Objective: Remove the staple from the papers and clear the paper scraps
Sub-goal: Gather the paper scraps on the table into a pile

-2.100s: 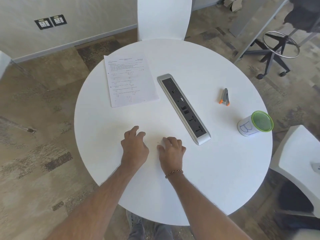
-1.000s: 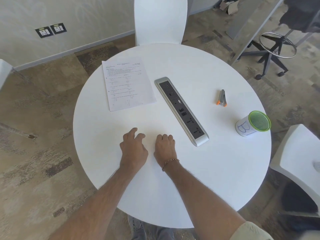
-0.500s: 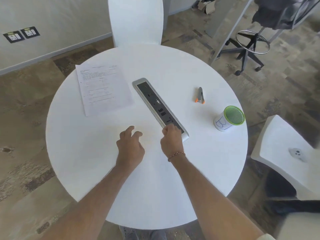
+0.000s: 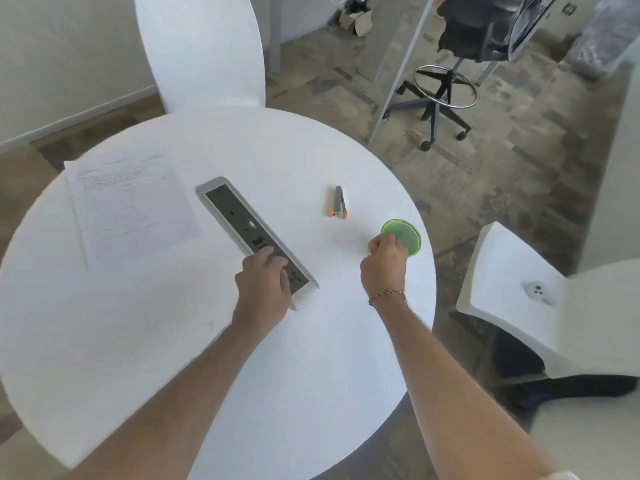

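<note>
The printed papers (image 4: 131, 206) lie flat at the far left of the round white table (image 4: 311, 358). A grey staple remover with orange tips (image 4: 338, 202) lies alone to the right of the middle. My right hand (image 4: 382, 265) hovers at the near rim of the green-rimmed cup (image 4: 405, 235) with its fingertips bunched together as if pinching a small paper scrap, which is hidden inside the fingers. My left hand (image 4: 265, 282) rests with loosely curled fingers on the near end of the grey power strip (image 4: 235, 216) and holds nothing.
A white chair (image 4: 204, 53) stands behind the table and another white chair (image 4: 512, 306) close at the right, with a small controller on its seat. A wheeled stool (image 4: 446, 88) stands further back right. The cup sits near the table's right edge.
My right hand left the spot near the table's front, where it pinched a white scrap, and moved right to the cup. My left hand shifted onto the power strip. The view swung right.
</note>
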### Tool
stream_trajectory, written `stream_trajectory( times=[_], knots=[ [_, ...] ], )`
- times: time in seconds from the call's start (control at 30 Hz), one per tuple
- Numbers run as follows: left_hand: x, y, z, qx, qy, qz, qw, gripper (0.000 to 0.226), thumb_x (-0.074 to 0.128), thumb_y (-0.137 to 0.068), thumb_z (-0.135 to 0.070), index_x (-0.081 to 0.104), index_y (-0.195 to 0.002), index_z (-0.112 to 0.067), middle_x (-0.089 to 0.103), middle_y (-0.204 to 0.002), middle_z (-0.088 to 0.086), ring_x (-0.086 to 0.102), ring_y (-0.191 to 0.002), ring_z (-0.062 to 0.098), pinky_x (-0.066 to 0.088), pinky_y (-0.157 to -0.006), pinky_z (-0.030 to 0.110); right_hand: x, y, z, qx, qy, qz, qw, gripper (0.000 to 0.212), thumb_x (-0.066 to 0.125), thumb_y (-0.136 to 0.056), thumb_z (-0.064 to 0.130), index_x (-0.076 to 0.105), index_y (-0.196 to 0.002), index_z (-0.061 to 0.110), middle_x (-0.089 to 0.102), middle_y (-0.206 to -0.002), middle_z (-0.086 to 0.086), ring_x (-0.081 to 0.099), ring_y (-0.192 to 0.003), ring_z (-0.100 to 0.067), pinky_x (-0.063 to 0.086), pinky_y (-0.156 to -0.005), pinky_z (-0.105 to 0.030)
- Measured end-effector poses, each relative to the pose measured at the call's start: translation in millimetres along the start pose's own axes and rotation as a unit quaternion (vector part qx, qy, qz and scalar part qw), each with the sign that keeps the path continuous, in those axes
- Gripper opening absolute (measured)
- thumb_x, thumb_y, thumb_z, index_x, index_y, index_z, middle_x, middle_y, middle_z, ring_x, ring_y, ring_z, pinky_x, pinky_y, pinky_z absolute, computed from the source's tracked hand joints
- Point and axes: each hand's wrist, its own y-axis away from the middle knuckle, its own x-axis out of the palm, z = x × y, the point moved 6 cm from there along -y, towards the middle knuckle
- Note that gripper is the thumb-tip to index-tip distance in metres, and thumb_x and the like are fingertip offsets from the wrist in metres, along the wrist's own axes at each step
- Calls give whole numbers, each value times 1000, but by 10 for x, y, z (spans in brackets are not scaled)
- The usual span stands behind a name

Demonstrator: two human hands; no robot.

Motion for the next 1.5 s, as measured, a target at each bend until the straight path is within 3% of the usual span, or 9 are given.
stream_trajectory(
  times=[0.13,0.27,0.47,0.7,0.9,1.0,1.17,1.3,1.5],
  knots=[
    [71,-187,-278,24,-2,-13,1000,25,52,-94,-9,71,-110,-12,57,-135,7,49,-124,35,47,-90,48,-207,-275,-204,41,53,-16,998,21,44,-76,-10,51,-86,8,53,-91,-14,42,-85,-28,28,-70,-32],
    [175,-296,-435,34,-4,-11,999,26,56,-93,-8,70,-114,-11,55,-141,12,48,-127,38,44,-95,49,-303,-512,-339,34,120,-29,992,18,43,-83,-5,60,-90,-3,62,-91,-21,52,-89,-38,38,-74,-41],
    [236,-349,-440,21,-12,-2,1000,37,51,-91,-1,67,-122,-12,47,-148,11,41,-133,37,38,-101,47,-331,-635,-414,17,229,-9,973,21,46,-88,1,66,-95,3,67,-91,-16,57,-90,-37,38,-78,-40],
    [175,-282,-296,-5,-7,1,1000,46,48,-84,8,66,-121,-12,46,-146,8,38,-135,32,39,-101,52,-320,-579,-356,-25,175,-93,980,15,48,-91,6,60,-82,3,63,-80,-13,49,-78,-33,36,-71,-41],
    [33,-97,96,-33,-42,12,998,48,49,-83,8,64,-124,-14,43,-149,9,38,-135,34,37,-99,51,-2,-173,-48,-112,95,-112,983,15,53,-84,-4,60,-76,7,60,-74,-9,48,-74,-33,42,-68,-43],
    [-82,-8,334,-43,-45,-4,998,47,48,-84,10,65,-121,-13,45,-149,11,41,-132,37,40,-96,51,285,161,137,-158,64,-85,982,18,56,-82,-7,61,-76,8,59,-72,-8,47,-70,-31,43,-65,-44],
    [-325,239,870,-88,-36,-34,995,44,47,-87,10,67,-119,-12,47,-148,11,41,-133,36,40,-98,53,837,870,474,-242,28,25,969,25,58,-75,-17,60,-74,8,56,-68,-6,42,-67,-27,46,-62,-43],
    [-514,480,1292,-116,-43,-46,991,45,48,-85,11,67,-119,-12,47,-147,10,42,-132,36,40,-98,52,1220,1351,576,-250,6,110,962,17,58,-82,-9,68,-85,4,62,-79,-10,52,-79,-31,51,-68,-41],
    [-657,680,1586,-134,-53,-49,988,44,48,-87,10,67,-119,-13,49,-146,9,42,-132,35,42,-97,52,1540,1753,761,-266,41,184,945,19,60,-79,-4,74,-89,5,64,-79,-11,54,-76,-34,52,-66,-41]
  ],
)
